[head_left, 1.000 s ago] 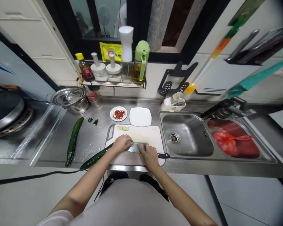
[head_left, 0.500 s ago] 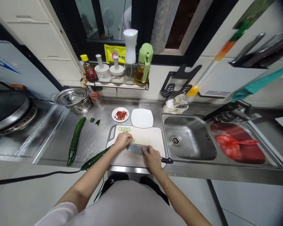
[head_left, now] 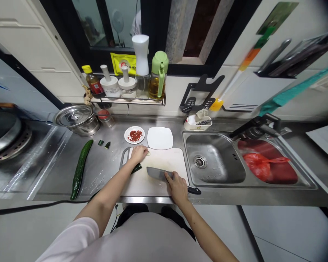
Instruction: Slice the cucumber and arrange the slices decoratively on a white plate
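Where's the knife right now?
In the head view, the knife is in the right hand, its blade over the cutting board, left of the sink.

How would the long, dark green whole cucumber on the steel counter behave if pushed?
The long, dark green whole cucumber would probably roll, being rounded, though its slight bend may make that uneven. Its glossy skin could slip on the shiny steel counter. Its thick body suggests stiffness.
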`<state>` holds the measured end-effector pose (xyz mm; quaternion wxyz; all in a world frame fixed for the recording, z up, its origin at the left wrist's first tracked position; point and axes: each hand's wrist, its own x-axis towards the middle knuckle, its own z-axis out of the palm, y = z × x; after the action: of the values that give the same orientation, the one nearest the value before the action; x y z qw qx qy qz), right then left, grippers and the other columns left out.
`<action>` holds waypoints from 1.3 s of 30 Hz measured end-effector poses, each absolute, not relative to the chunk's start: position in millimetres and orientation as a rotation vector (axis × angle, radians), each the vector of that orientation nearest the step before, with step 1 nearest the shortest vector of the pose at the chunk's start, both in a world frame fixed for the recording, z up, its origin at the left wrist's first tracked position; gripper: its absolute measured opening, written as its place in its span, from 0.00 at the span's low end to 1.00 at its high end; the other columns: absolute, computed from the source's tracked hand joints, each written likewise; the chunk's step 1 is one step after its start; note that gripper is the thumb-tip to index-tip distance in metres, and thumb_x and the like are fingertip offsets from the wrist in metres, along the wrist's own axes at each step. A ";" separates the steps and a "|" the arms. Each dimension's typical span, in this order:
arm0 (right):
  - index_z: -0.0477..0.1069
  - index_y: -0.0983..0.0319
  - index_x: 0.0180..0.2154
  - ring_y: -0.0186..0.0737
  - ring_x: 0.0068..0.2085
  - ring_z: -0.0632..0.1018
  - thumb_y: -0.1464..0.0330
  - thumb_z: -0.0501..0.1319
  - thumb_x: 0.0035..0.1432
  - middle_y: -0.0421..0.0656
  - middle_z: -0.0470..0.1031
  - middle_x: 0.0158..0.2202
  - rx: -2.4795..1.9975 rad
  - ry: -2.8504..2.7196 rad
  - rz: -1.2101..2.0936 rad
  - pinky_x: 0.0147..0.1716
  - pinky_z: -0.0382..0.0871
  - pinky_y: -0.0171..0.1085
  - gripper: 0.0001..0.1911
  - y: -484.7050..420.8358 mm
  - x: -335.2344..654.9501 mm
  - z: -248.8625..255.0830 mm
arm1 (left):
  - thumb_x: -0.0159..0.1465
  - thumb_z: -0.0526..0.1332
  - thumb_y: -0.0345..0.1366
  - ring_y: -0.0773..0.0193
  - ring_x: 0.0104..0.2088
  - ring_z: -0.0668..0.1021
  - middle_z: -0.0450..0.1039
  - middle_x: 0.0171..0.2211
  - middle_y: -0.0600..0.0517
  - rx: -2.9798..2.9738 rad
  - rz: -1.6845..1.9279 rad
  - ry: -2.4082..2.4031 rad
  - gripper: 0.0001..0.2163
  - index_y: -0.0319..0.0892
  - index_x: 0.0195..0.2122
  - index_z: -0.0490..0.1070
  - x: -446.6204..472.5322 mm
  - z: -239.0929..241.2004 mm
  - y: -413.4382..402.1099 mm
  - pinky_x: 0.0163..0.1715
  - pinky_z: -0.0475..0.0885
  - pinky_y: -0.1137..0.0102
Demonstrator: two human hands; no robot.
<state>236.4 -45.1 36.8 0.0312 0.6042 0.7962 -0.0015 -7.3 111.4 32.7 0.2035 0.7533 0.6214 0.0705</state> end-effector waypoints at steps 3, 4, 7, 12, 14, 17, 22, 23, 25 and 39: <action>0.65 0.48 0.60 0.40 0.39 0.72 0.71 0.55 0.63 0.48 0.68 0.52 1.868 2.430 -0.038 0.40 0.59 0.38 0.25 -45.2 237.7 37.4 | 0.65 0.56 0.38 0.56 0.45 0.74 0.76 0.40 0.46 2.108 0.203 1.742 0.10 0.43 0.37 0.78 -8.1 30.2 111.7 0.47 0.65 0.64; 0.65 0.48 0.60 0.40 0.40 0.72 0.72 0.54 0.63 0.48 0.68 0.52 1.870 2.425 -0.050 0.40 0.59 0.39 0.25 -45.0 237.6 38.2 | 0.65 0.56 0.38 0.55 0.45 0.74 0.76 0.40 0.46 2.106 0.210 1.744 0.10 0.43 0.37 0.78 -8.4 29.2 111.7 0.47 0.65 0.64; 0.64 0.48 0.61 0.41 0.40 0.72 0.73 0.54 0.63 0.49 0.67 0.53 1.867 2.419 -0.086 0.41 0.59 0.39 0.26 -43.8 236.4 41.6 | 0.64 0.56 0.38 0.56 0.45 0.73 0.75 0.40 0.46 2.095 0.237 1.742 0.10 0.43 0.37 0.78 -9.2 26.9 111.8 0.47 0.65 0.63; 0.64 0.48 0.61 0.41 0.41 0.73 0.72 0.53 0.64 0.49 0.67 0.53 1.870 2.414 -0.111 0.41 0.60 0.39 0.25 -41.7 233.2 46.0 | 0.64 0.57 0.37 0.56 0.46 0.73 0.75 0.40 0.46 2.089 0.272 1.747 0.09 0.44 0.37 0.77 -8.8 25.4 112.2 0.48 0.64 0.63; 0.64 0.49 0.61 0.41 0.42 0.73 0.72 0.53 0.65 0.50 0.67 0.53 1.868 2.410 -0.116 0.41 0.60 0.39 0.25 -41.6 232.6 47.1 | 0.64 0.58 0.37 0.55 0.46 0.73 0.75 0.41 0.46 2.085 0.280 1.760 0.08 0.44 0.38 0.76 -8.1 24.7 112.1 0.48 0.64 0.63; 0.64 0.49 0.61 0.42 0.43 0.73 0.74 0.53 0.64 0.50 0.67 0.53 1.864 2.405 -0.125 0.42 0.60 0.38 0.26 -42.2 232.9 48.5 | 0.63 0.59 0.36 0.55 0.46 0.73 0.75 0.41 0.47 2.066 0.305 1.777 0.08 0.43 0.40 0.75 -7.2 23.6 111.6 0.48 0.64 0.63; 0.66 0.50 0.59 0.39 0.41 0.74 0.72 0.54 0.64 0.49 0.67 0.51 1.902 2.403 -0.140 0.40 0.60 0.37 0.24 -42.9 235.2 48.2 | 0.64 0.57 0.35 0.57 0.45 0.74 0.76 0.41 0.47 1.948 0.458 1.838 0.08 0.43 0.40 0.75 -10.4 24.0 110.2 0.48 0.65 0.63; 0.66 0.51 0.59 0.38 0.39 0.74 0.72 0.53 0.64 0.48 0.67 0.51 1.921 2.401 -0.149 0.39 0.60 0.37 0.23 -42.6 235.5 47.7 | 0.65 0.56 0.36 0.57 0.45 0.75 0.77 0.40 0.47 1.894 0.524 1.875 0.09 0.43 0.41 0.75 -12.2 24.8 109.0 0.47 0.66 0.64; 0.67 0.51 0.58 0.35 0.35 0.73 0.71 0.53 0.65 0.47 0.68 0.49 1.972 2.390 -0.172 0.37 0.60 0.36 0.22 -41.3 235.7 46.3 | 0.65 0.56 0.37 0.58 0.42 0.75 0.77 0.39 0.48 1.784 0.670 1.937 0.10 0.43 0.42 0.74 -17.0 26.8 104.3 0.46 0.67 0.65; 0.72 0.62 0.34 0.38 0.34 0.74 0.64 0.49 0.62 0.44 0.72 0.33 2.486 2.308 -1.053 0.34 0.65 0.34 0.15 -20.0 220.7 40.2 | 0.66 0.55 0.41 0.57 0.47 0.75 0.76 0.44 0.48 1.908 0.654 1.884 0.12 0.47 0.44 0.75 -49.5 31.2 -1.5 0.51 0.69 0.63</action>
<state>220.7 -20.0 40.2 -0.2038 0.6852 0.6362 -0.2903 -49.5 -1.5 31.2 0.1895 0.6787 0.6703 0.2327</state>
